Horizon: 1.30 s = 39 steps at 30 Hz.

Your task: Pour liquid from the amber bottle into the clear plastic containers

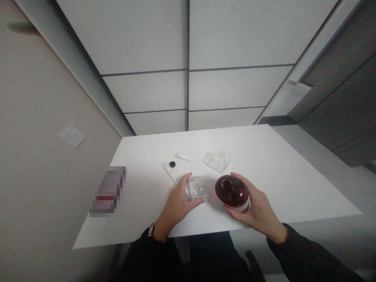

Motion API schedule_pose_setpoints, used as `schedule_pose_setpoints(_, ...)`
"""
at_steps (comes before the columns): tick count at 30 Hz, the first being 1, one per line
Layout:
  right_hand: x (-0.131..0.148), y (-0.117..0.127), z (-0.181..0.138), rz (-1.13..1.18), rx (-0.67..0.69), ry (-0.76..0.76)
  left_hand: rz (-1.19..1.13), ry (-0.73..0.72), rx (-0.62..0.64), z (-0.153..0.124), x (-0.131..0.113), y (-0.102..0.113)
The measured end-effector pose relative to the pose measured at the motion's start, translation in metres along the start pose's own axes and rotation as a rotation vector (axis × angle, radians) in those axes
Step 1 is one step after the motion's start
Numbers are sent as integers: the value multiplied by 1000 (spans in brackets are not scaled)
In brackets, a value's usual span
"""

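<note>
My left hand (179,201) is wrapped around a small clear square bottle (202,188), thumb on the near side and fingers on the far side. Just to its right, my right hand (255,205) grips a rounded bottle of dark red liquid (231,192). Part of a pale label shows low on its side, and the rest is hidden by my fingers. The two bottles are close together over the front half of the table. Whether the red bottle is lifted or tilted, I cannot tell.
On the white table (141,219), a second clear bottle (216,161) lies behind my hands. Two white pump heads (168,169) (183,157) and a black round cap (172,164) lie to the left. A blurred-out purple item (108,190) sits at the left edge.
</note>
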State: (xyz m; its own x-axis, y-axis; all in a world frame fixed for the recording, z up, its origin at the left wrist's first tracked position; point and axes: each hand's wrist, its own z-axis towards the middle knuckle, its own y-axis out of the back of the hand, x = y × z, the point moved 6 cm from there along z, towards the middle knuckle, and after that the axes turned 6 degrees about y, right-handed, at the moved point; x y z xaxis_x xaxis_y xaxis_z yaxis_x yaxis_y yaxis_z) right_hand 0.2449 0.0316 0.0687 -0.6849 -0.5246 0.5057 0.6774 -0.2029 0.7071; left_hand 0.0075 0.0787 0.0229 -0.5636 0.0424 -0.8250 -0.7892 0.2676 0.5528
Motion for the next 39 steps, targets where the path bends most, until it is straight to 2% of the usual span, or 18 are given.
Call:
schedule_pose_setpoints(9,-12,1,11,-171,107,98,101,-180,-54,-4,-10,3)
schedule_pose_setpoints(19,-18,4,12,-320,178,196,155,-250,-36,-6,-14,0)
schedule_pose_setpoints(39,-4,10,22,-506,216,404,203,-302,-37,-7,-20,-1)
